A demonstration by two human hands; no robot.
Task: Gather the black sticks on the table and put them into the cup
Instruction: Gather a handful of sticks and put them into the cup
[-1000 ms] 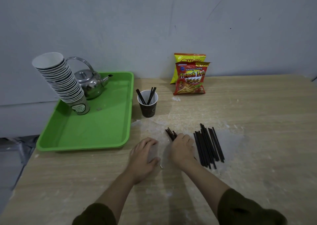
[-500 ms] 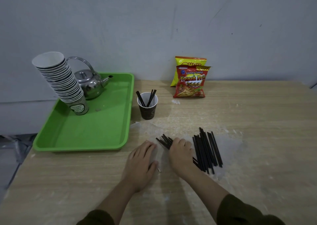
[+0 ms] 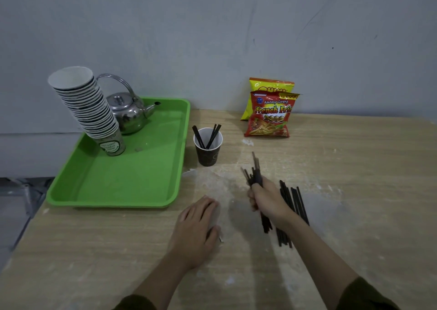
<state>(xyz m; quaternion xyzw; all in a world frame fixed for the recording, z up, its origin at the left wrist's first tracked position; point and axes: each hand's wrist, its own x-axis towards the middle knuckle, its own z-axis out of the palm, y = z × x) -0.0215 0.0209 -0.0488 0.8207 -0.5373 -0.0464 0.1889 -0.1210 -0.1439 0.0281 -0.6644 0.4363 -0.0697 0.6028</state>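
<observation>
The right hand (image 3: 267,197) is closed around a bundle of black sticks (image 3: 255,176). The bundle's upper ends fan out above the fist and are blurred; its lower ends project below the wrist. The long axis of the bundle runs from the near edge of the bench (image 3: 354,158) toward the far edge, tilted slightly to the left at the top.

The cup (image 3: 208,147) stands beyond the right hand and to its left, toward the far edge, just beside the right rim of the green tray (image 3: 123,182). It is upright and already holds a few sticks that lean against its rim. The right hand is the nearer hand to the cup and the one that carries the load.

The left hand (image 3: 196,224) lies flat, palm down, fingers spread, and grips nothing.

The remaining sticks (image 3: 293,199) lie on the bench just to the right of the right hand, roughly parallel, long axes also running near to far.

Judgement: the coming move requires the bundle to be tipped upright over the cup mouth.
</observation>
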